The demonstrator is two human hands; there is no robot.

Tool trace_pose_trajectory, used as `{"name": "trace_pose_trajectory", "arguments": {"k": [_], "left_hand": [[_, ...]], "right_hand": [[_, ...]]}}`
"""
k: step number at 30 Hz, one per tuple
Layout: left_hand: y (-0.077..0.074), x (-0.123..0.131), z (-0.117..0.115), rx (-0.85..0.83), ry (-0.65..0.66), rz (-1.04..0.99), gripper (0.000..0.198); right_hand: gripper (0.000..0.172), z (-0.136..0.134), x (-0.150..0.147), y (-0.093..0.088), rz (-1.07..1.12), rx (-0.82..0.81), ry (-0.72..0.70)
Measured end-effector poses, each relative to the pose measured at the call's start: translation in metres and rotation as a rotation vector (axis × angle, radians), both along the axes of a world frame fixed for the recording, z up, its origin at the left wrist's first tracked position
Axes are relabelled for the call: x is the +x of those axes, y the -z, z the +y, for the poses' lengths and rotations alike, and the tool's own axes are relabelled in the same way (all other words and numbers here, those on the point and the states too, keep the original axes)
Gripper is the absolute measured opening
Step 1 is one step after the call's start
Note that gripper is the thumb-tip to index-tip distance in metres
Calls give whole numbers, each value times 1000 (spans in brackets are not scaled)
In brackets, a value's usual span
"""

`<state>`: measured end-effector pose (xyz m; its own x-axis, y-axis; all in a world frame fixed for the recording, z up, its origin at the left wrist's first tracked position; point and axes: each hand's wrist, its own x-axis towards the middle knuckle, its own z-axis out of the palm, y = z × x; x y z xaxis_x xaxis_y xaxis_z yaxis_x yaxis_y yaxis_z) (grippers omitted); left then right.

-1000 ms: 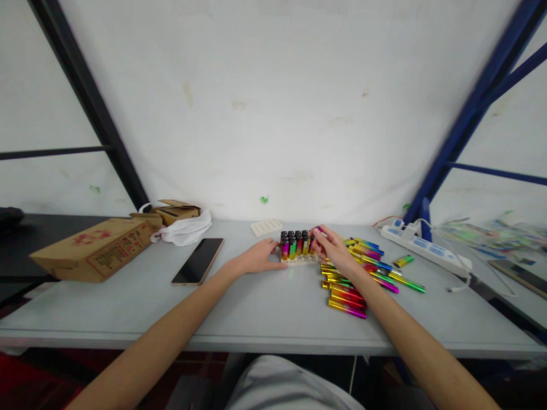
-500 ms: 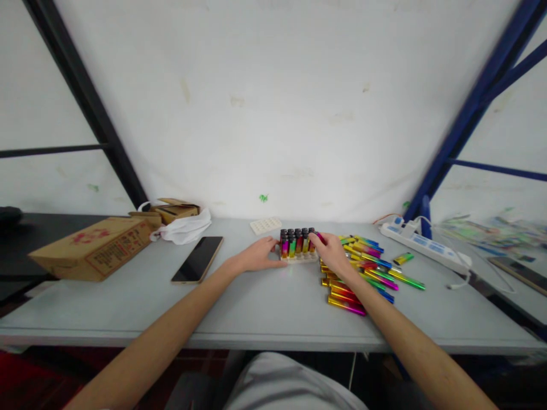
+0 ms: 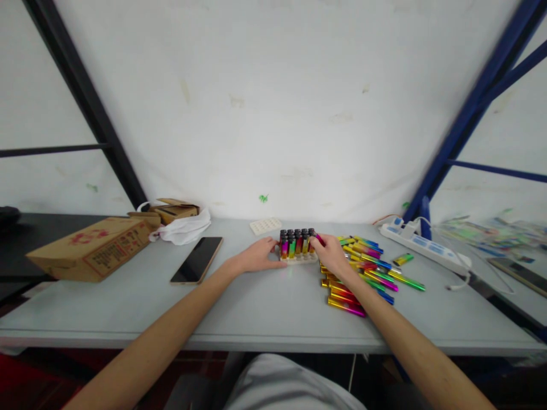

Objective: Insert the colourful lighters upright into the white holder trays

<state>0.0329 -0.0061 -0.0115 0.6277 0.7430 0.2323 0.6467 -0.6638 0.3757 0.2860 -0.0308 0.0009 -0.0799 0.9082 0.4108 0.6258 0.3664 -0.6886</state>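
Several shiny lighters (image 3: 292,246) with black tops stand upright in rows in a white holder (image 3: 301,259) near the middle of the table. My left hand (image 3: 259,254) is at the holder's left side, its thumb and fingers spread around that end. At the right end, my right hand (image 3: 328,249) pinches a purple lighter (image 3: 318,239) beside the standing ones. Loose lighters (image 3: 347,308) in gold, red, green, blue and pink lie in a pile under and around my right forearm.
An unfilled white holder (image 3: 265,226) lies near the wall. A phone (image 3: 197,260), a cardboard box (image 3: 92,247) and a white plastic bag (image 3: 183,228) are on the left. On the right are a power strip (image 3: 427,246) and one separate lighter (image 3: 403,259).
My right hand has shifted very slightly with the purple lighter, which is tilted at the holder's right end. My left hand stays where it was.
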Motion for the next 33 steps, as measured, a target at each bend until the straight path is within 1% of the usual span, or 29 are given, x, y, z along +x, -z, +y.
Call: {"name": "trace_pose_trajectory", "arguments": {"k": [6,9,15,21,24,28,31,33], "left_hand": [[3,-2,0,2,-3,-18,54],[4,-2,1,12,-15,-13,54],[2,-2,0,27,-25,27,54],[2,-2,0,11,-36,21,54],[2,-2,0,3,-33,12,53],[1,-1,0,7,-25,12,52],[1,-1,-1,17,-29,11,52],[1,-2,-1,20,-29,0,53]], "right_hand": [[51,-1,-2,-1,14,44,-35],[53,-2,-3,-2,18,56,-47],[50,-1,-4,-1,36,16,-31],[37,-1,-6,1,14,28,-42],[34,-1,-6,2,13,22,-46],[35,-1,-4,1,8,22,-51],[40,-1,-4,0,16,28,-55],[43,-2,-4,-2,32,42,-82]]}}
